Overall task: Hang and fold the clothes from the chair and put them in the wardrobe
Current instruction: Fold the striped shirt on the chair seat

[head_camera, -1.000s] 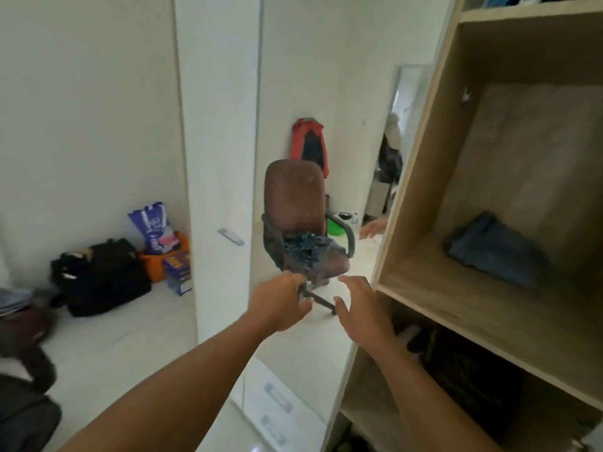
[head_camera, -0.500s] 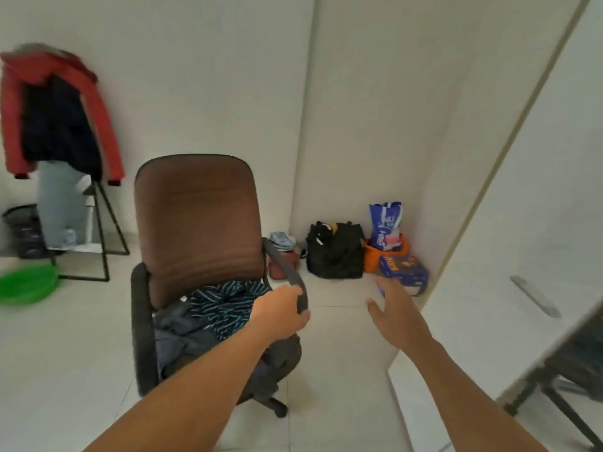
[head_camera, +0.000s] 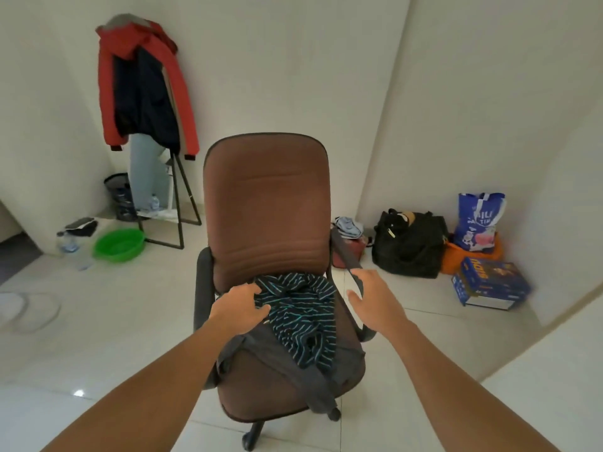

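Since half a second ago the left hand [head_camera: 243, 306] has let go of the right armrest [head_camera: 347, 259] and come across to the clothes on the seat, while the view has swung to face the brown office chair [head_camera: 266, 203] squarely. That left hand now lies palm down, fingers spread and loosely curled, on the left edge of the dark striped shirt [head_camera: 300, 316]; it touches the fabric but whether it has pinched any of it cannot be told. The right hand [head_camera: 372, 300] is open with fingers extended, hovering just beside the front end of the right armrest, its index fingertip at or very near the pad.

The striped shirt is heaped in the middle of the seat, its upper edge against the base of the backrest. Under it lies a grey garment [head_camera: 293, 370], which drapes over the seat's front edge and trails down toward the wheels.

As for containers on the floor: a green basin [head_camera: 119, 244] sits left of the chair, and nothing can be seen inside it. A black bag [head_camera: 408, 244] stands against the far wall on the right, its top gaping, contents unclear. Beside it an orange tub [head_camera: 456, 256] holds a blue printed sack [head_camera: 478, 220] standing upright. A blue box [head_camera: 491, 283] lies closed in front of the tub. A red jacket [head_camera: 143, 86] hangs on a black stand [head_camera: 177, 203].
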### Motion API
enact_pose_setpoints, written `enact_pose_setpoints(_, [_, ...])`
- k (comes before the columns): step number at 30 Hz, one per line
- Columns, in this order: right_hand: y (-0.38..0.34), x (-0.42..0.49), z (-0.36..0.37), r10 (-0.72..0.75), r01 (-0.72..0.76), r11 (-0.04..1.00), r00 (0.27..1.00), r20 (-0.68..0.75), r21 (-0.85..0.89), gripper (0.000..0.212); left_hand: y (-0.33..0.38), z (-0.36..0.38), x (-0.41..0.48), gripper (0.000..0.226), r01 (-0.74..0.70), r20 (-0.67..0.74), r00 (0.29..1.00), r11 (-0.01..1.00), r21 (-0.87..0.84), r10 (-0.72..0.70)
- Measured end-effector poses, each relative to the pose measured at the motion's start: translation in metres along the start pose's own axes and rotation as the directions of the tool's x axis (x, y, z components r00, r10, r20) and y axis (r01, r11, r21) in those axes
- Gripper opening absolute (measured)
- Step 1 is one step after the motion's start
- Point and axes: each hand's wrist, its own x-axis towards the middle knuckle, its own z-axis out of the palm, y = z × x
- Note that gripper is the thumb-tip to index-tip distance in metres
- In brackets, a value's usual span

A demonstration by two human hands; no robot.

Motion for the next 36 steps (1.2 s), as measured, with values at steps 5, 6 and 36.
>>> enact_pose_setpoints(5, [0.010,0.083,0.029,-0.075,0.075,0.997,0.992,0.105,0.004,0.050,-0.037,0.040,0.091,0.068,0.009,0.038,0.999,0.999,0.048,-0.011])
enact_pose_setpoints(6, [0.015,0.104,0.038,-0.078,0.077,0.997,0.988,0.133,0.005,0.050,-0.038,0.045,0.106,0.067,0.017,0.044,0.999,0.998,0.054,-0.020])
enact_pose_setpoints(36, [0.150,0.418,0.375,0.003,0.194,0.961,0.703,0.711,-0.196,0.069,-0.109,0.260,0.414,0.065,-0.150,0.460,0.885,0.894,0.422,-0.069])
